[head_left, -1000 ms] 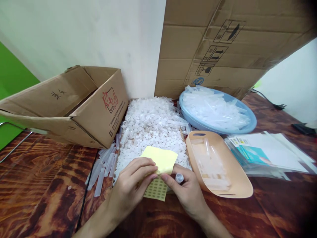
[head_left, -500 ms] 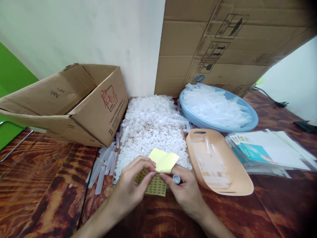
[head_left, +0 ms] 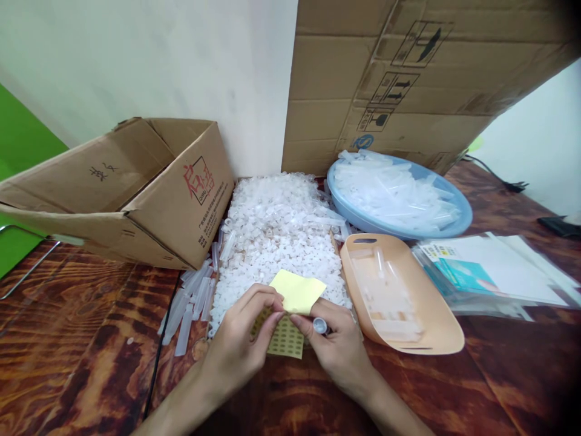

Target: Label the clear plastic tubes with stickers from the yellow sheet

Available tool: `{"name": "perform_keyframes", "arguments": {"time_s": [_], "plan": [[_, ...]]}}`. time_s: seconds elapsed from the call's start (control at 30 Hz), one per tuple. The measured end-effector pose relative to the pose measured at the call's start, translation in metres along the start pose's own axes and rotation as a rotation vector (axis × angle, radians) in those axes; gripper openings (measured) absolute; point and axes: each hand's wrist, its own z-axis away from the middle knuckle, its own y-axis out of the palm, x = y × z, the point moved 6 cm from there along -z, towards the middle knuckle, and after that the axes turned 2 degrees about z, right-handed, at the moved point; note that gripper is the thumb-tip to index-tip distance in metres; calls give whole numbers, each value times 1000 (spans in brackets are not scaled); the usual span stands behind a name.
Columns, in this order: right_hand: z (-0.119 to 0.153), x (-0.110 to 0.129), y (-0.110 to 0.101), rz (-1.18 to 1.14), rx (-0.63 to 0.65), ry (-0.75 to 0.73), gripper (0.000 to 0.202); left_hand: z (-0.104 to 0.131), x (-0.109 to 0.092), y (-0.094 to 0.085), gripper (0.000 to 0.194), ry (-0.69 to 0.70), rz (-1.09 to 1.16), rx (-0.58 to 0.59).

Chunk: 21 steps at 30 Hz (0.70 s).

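- At ten o'clock from the yellow sheet, an open carton (head_left: pixel 200 181) is leaning its long side over the table (head_left: pixel 104 363).
- Toward nine o'clock, loose clear tubes (head_left: pixel 184 330) are lying in a pile below the carton.
- The left hand (head_left: pixel 240 327) is pinching the sheet, thumb and forefinger nearly closed at its fold, the other fingers curling. I'd say a light pinch is serving best here, since a hard one could crease the paper.
- At twelve o'clock, a heap of small white pieces (head_left: pixel 276 242) is spreading out beyond the hands.
- The yellow sheet (head_left: pixel 297 290) is sitting between both hands, its plain flap bending up and rows of small printed marks showing below. Keeping the thumbs close to the fold should be steadying it.
- The right hand (head_left: pixel 345 345) is pressing its thumb on the sheet's near side while its bent fingers are cradling a tube (head_left: pixel 320 326), round end showing. Keeping that tube tucked away from the paper seems wise; how tightly it's being gripped, I can't tell.
- Between one and two o'clock, a blue basin (head_left: pixel 345 209) is holding piled tubes.
- At three o'clock, a peach tray (head_left: pixel 436 327) is holding more; beyond it, plastic packets (head_left: pixel 467 275) are overlapping.
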Motion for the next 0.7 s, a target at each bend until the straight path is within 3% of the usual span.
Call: {"name": "perform_keyframes", "arguments": {"time_s": [0.43,0.7], "plan": [[0,0,3,17,-9,4,23,0,3,4,17,-9,-15,80],[0,-1,1,40,-33,-24,28,-1,5,2,17,23,-38,53]]}}
